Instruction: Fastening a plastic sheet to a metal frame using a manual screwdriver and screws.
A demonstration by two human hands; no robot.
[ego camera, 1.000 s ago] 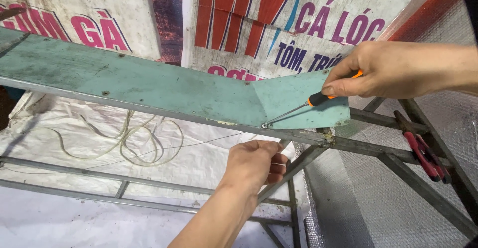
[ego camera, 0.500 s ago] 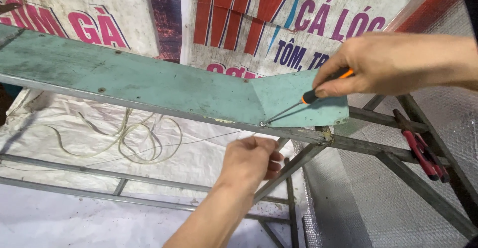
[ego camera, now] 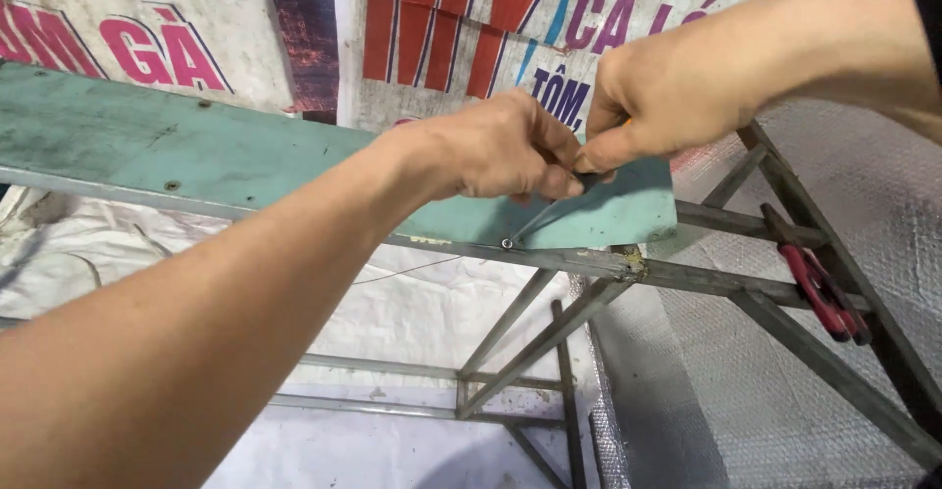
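A green painted board (ego camera: 196,146) lies on a grey metal angle frame (ego camera: 706,278). My right hand (ego camera: 677,87) is closed around the handle of a screwdriver (ego camera: 542,218), and the handle is almost entirely hidden in the fist. The thin shaft slants down and left, with its tip on a screw at the board's lower edge. My left hand (ego camera: 491,151) reaches across over the board and pinches the shaft just below my right hand. The two hands touch.
Red-handled pliers (ego camera: 819,288) rest on a frame bar at the right. Silver bubble foil (ego camera: 785,411) hangs below and right of the frame. Printed banners (ego camera: 442,28) cover the wall behind, and a white sheet (ego camera: 392,312) with a thin wire lies under the frame.
My left hand has come up from under the frame and taken hold of the screwdriver shaft. My right hand has kept the handle, and the tip stays at the board's edge.
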